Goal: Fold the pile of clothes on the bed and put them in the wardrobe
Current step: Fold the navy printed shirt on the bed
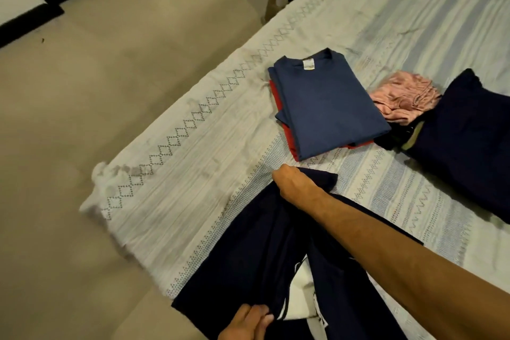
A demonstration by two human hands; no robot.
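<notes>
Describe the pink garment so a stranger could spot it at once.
Start at the pale striped bedsheet. Beside the folded blue T-shirt stacked on a red garment lies the crumpled pink satin garment. It is the only pink, shiny, unfolded piece there.

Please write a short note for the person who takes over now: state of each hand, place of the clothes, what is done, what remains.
Right hand: gripping the far end of the dark navy garment.
Left hand: pinching its near edge.
Done: blue T-shirt folded on a red one.
Left: finish this garment, then the pink clothes and dark pile on the bed; wardrobe not visible.
</notes>
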